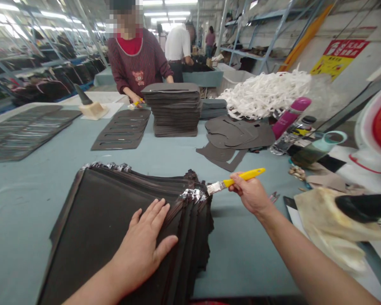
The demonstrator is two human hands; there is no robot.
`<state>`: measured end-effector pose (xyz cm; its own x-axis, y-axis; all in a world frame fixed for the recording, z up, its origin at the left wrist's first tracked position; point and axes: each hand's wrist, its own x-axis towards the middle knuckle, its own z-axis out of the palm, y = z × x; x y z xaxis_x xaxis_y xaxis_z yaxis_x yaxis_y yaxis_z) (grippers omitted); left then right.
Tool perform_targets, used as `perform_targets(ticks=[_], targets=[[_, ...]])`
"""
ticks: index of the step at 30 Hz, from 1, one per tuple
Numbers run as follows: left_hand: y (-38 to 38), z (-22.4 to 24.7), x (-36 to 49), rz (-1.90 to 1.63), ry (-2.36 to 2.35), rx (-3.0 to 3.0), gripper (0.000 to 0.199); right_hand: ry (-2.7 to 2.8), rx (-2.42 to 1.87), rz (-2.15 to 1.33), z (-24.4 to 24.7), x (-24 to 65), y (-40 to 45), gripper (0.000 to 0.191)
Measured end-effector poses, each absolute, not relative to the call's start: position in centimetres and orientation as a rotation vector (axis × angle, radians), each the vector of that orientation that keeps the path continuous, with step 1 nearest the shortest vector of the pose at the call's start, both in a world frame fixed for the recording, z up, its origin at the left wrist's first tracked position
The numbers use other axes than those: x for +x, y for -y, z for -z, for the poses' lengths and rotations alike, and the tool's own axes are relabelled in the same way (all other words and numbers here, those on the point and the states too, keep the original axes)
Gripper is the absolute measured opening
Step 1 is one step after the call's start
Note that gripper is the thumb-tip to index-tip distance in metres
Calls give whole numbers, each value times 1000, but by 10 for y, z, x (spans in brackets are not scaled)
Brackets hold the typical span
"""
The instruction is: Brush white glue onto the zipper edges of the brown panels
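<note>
Pinched in my right hand (249,192) is a paintbrush (244,176) with a yellow handle and white-coated bristles. Its bristle tip touches the right corner of a fanned stack of dark sheets (108,220). White paste (193,195) covers that corner, and more white paste (116,167) lies along the far left edge of the stack. My left hand (147,237) rests flat on the top sheet, fingers spread, holding nothing. Frayed, uneven edges show on the stack's right side.
Across the blue-green table (174,159) stands a tall pile of dark panels (177,112). Slotted panels (122,129) lie left of it, dark cut pieces (238,133) right. A co-worker (138,63) stands behind. White strips (266,91), a purple spray can (292,114) and a stained cloth (330,224) occupy the right.
</note>
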<state>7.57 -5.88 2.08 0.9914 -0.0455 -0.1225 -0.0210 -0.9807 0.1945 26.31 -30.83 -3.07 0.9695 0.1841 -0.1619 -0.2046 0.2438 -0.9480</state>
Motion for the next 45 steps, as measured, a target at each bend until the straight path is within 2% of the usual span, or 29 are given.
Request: perform_targets(ticks=[5, 11, 16, 22, 27, 30, 35, 42, 45], targets=[[44, -40, 103, 205, 6, 2760, 39, 140, -1380, -221, -14, 248, 284, 22], [43, -48, 122, 282, 87, 2697, 43, 370, -1535, -321, -47, 220, 244, 23], [47, -49, 122, 237, 62, 2678, 42, 546, -1736, -383, -46, 223, 240, 25], [48, -49, 122, 256, 0, 2667, 44, 531, -1784, -180, -57, 219, 251, 21], [47, -51, 124, 286, -10, 2668, 44, 653, -1763, -330, -59, 201, 244, 19], [46, -52, 126, 264, 10, 2676, 38, 608, -1805, -294, -52, 208, 245, 20], [47, -54, 125, 132, 49, 2677, 14, 453, -1710, -161, -45, 228, 256, 20], [47, -57, 119, 1, 85, 2619, 14, 557, -1549, -514, -47, 213, 249, 21], [48, -57, 116, -13, 103, 2637, 15, 541, -1396, -556, -59, 209, 249, 23]])
